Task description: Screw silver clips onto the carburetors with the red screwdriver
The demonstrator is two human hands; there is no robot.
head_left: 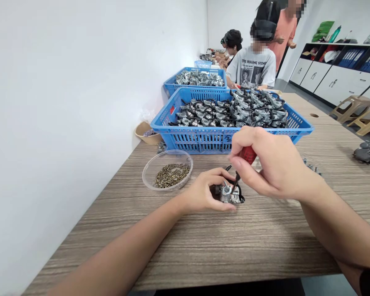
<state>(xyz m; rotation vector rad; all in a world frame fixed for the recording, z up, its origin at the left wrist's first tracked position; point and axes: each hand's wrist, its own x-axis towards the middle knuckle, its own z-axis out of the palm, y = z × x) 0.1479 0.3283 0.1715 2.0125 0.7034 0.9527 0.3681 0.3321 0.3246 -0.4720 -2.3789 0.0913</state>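
Note:
On the wooden table, a small silver metal part with black tubing (pixel 226 195), which looks like a carburetor, is gripped from its left side by my left hand (pixel 208 191). My right hand (pixel 269 164) is closed around the red handle of a screwdriver (pixel 248 155). The screwdriver's dark shaft slants down and its tip meets the top of the metal part; the exact contact point is too small to make out. Left of my left hand stands a round clear plastic bowl (pixel 145 176) with many small brass-coloured pieces in it.
Behind my hands is a blue plastic basket (pixel 191 139) piled with similar metal parts. A second blue basket (pixel 169 80) stands beyond it. A brown container (pixel 151 137) sits by the wall. Dark parts (pixel 368 152) lie at the right. Several people work or stand at the far end.

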